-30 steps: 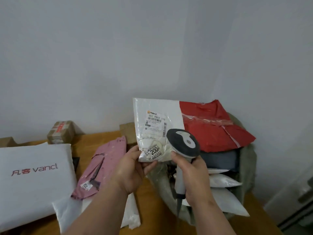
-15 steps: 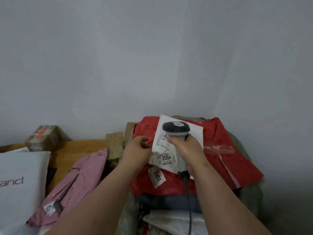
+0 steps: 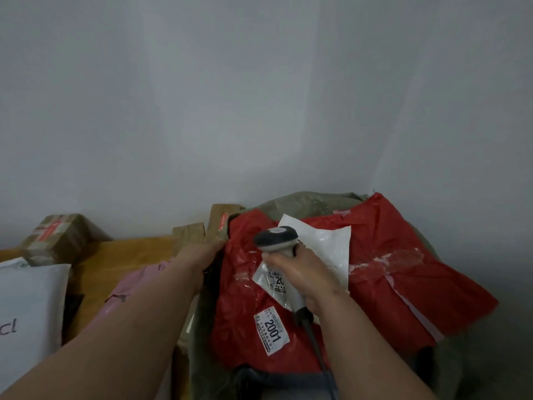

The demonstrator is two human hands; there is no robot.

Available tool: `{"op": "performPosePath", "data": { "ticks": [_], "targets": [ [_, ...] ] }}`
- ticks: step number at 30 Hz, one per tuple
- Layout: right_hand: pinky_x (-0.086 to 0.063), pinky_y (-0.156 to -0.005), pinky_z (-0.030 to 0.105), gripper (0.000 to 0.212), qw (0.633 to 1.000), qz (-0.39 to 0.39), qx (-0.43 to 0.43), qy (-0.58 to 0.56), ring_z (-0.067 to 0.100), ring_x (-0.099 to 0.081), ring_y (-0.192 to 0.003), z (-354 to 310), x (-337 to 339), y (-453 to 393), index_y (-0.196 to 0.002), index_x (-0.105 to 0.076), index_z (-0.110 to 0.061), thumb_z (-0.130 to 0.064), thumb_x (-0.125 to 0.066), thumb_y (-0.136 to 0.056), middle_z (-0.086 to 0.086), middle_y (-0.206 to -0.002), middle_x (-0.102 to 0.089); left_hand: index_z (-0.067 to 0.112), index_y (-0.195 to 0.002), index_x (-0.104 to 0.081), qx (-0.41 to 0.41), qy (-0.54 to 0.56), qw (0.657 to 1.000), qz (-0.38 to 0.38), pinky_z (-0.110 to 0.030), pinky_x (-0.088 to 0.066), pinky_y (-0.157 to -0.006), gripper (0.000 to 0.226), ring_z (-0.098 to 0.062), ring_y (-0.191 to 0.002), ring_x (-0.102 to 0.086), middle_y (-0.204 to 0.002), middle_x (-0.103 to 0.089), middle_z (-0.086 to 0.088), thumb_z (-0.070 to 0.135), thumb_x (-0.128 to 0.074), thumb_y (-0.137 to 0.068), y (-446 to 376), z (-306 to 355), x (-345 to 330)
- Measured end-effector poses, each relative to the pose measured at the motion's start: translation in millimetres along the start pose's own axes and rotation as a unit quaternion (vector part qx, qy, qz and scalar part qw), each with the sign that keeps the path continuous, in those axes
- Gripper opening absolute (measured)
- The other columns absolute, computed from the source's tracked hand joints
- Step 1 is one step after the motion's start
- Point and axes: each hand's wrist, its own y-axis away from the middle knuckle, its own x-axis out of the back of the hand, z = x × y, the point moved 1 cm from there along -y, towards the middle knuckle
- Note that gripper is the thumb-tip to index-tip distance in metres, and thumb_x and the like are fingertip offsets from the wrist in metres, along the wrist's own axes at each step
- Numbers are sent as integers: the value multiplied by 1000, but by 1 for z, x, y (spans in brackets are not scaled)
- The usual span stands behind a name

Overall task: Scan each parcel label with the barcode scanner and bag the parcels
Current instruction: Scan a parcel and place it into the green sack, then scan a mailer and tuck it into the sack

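A small white parcel lies on top of a big red parcel that fills the mouth of a grey-green sack. My right hand grips the handle of the grey barcode scanner and rests over the white parcel's label, hiding most of it. The scanner's cable runs down toward me. My left hand grips the sack's left rim beside the red parcel. A white label reading 2001 sits on the red parcel's near side.
On the wooden table to the left lie a pink parcel and a large white parcel. A taped cardboard box and two small boxes stand by the wall. The wall closes in behind and on the right.
The white parcel was held up before the scanner, then laid on the red parcel in the sack. My left hand let it go and moved to the sack's left rim.
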Motion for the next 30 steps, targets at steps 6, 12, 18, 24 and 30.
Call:
{"op": "performPosePath", "data": {
  "ticks": [6,12,18,24,30],
  "targets": [
    [-55,-94,42,48,1000,-7,-18,2,15,-69,-98,1,-8,-4,-108,-66,-30,-54,-73,-67,-6,-104,-73,9,-76,-62,-133,102,986,6,-34,-57,-62,22,-25,-61,-64,-71,-69,-15,9,-56,-97,19,50,8],
    [-55,-91,36,48,997,-24,-62,-49,16,-68,-101,8,-13,-14,-122,-59,-24,-41,-76,-81,-2,-110,-71,21,-65,-69,-337,191,922,-5,-26,-53,-49,39,-13,-53,-65,-62,-69,1,18,-54,-100,75,120,32],
    [-54,-75,28,17,995,10,-52,-85,12,-70,-87,10,-16,-14,-98,-67,-29,-34,-76,-84,-5,-94,-73,21,-93,-70,-299,65,952,-6,-25,-53,-55,16,-17,-73,-67,-79,-74,2,27,-57,-100,62,84,23],
    [-56,-80,33,29,996,63,20,-66,9,-66,-89,-2,-4,19,-105,-64,-28,-37,-74,-79,-10,-97,-69,33,-147,-38,-272,-68,960,10,-39,-53,-87,110,-18,-110,-61,-130,-56,5,80,-74,-53,76,29,36],
    [-55,-62,24,22,995,-4,42,-86,12,-75,-79,-1,13,63,-99,-62,-36,-36,-74,-80,-11,-98,-72,32,-155,-21,-252,-392,875,132,-49,-41,-107,117,-32,-131,-42,-145,-39,-13,63,-83,-61,112,-24,50]
  ]
}}
